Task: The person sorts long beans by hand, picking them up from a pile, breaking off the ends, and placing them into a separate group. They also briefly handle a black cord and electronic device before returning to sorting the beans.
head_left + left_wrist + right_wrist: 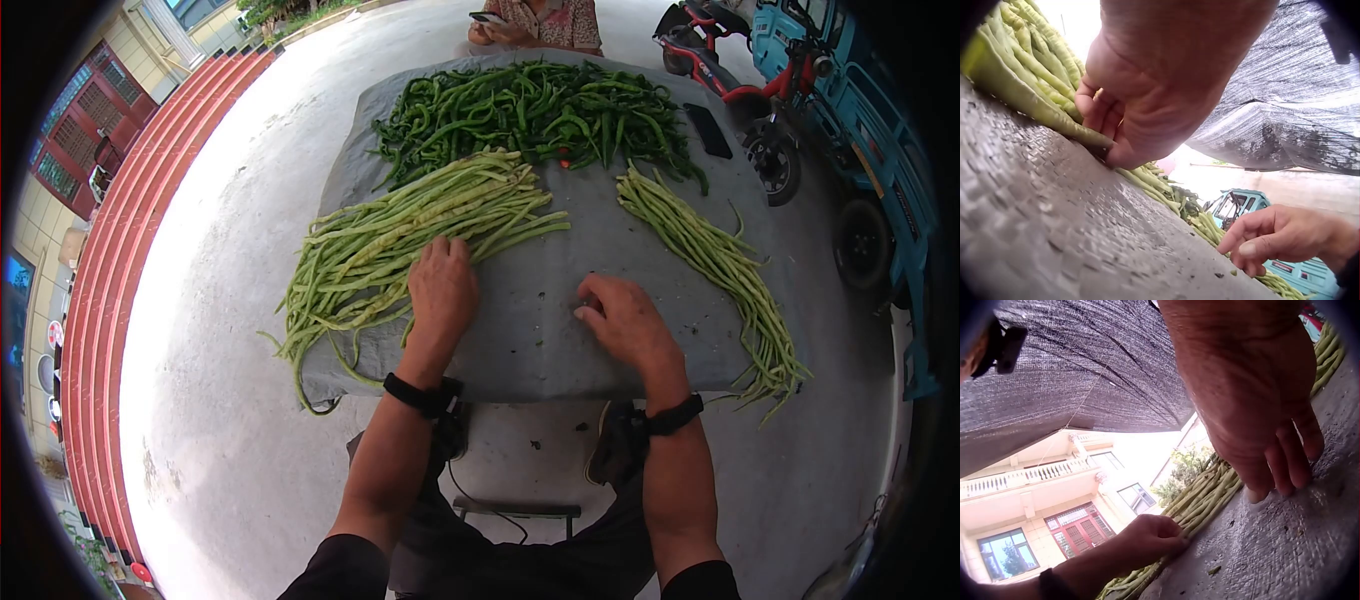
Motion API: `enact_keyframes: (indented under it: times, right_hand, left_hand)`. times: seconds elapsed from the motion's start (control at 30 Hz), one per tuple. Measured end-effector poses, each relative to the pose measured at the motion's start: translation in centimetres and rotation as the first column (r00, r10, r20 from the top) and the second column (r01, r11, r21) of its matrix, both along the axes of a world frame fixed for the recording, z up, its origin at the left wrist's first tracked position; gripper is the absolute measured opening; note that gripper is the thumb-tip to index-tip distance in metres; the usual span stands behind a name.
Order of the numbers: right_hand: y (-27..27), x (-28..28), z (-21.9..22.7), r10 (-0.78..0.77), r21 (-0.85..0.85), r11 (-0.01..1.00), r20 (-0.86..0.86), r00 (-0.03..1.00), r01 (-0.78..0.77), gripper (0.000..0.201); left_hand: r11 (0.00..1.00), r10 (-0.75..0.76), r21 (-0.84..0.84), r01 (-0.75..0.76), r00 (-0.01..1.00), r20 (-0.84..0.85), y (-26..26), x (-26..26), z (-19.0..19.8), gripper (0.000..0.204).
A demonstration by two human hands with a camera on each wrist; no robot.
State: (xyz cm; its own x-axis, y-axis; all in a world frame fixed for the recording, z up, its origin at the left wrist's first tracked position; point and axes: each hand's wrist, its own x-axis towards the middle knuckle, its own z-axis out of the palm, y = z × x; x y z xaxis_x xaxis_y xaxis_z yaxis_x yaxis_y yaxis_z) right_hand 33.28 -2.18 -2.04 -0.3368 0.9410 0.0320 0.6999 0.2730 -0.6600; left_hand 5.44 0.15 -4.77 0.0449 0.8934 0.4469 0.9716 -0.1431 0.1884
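My left hand (443, 290) is at the front edge of the larger pile of long green beans (390, 235), its fingers curled down among them. In the left wrist view, the thumb and fingers pinch the end of a long bean (1029, 106) lying along the cloth. My right hand (625, 318) is over the grey cloth between the two bean piles, holding nothing, fingers loosely bent. Its fingertips (1300, 478) come down close to the cloth in the right wrist view. A smaller bundle of long beans (710, 240) lies to its right, running to the table's front edge.
A heap of green peppers (530, 110) covers the far side of the cloth-covered table (520, 350). Beside it lies a dark phone (708, 130). A person (545, 25) with a phone is across the table. A blue three-wheeler (860, 130) and red steps (150, 210) flank the yard.
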Motion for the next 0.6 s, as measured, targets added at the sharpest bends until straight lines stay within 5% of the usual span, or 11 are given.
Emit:
enact_keyframes:
  times: [0.27,0.37,0.47,0.6]
  right_hand:
    - [0.4,-0.5,0.1,0.021,0.006,1.000,-0.122,0.992,-0.020,0.028]
    - [0.7,-1.2,-0.4,0.064,-0.052,0.995,-0.313,0.947,-0.084,0.036]
    - [0.2,-2.6,0.5,-0.147,-0.366,0.926,-0.569,0.809,-0.089,0.040]
    - [0.7,-2.9,0.2,-0.305,-0.485,0.861,-0.730,0.611,-0.150,0.038]
  left_hand:
    - [0.996,-0.065,-0.042,0.081,0.956,0.286,-1.7,1.3,2.1,0.016]
    - [0.984,-0.099,-0.091,0.152,0.896,0.432,-2.6,1.8,3.1,0.018]
    - [0.958,-0.157,-0.104,0.269,0.788,0.596,-3.6,2.6,3.5,0.019]
    - [0.929,-0.208,-0.112,0.351,0.752,0.626,-4.3,2.9,3.4,0.018]
